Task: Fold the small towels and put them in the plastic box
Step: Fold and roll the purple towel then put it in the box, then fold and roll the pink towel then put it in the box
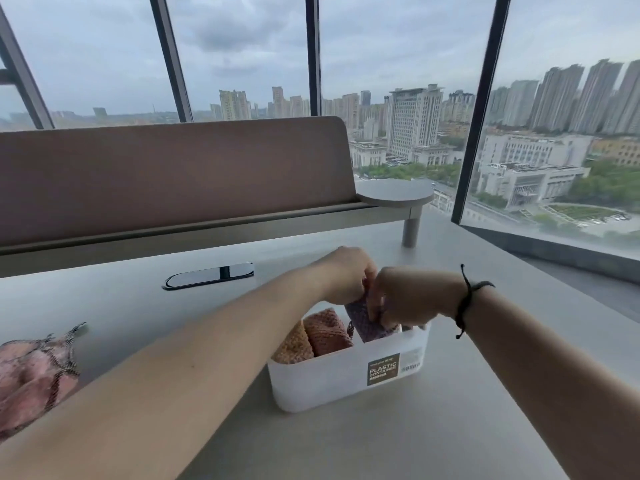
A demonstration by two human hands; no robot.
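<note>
A: Grey table [450, 427] before city windows. What reads on the plastic box [346, 375]?

B: "PLASTIC CONTAINER." Left hand [346, 275] and right hand [412, 296], together, pinch the purple towel [363, 323] at the box's right end, beside two folded towels [311, 336].
</note>
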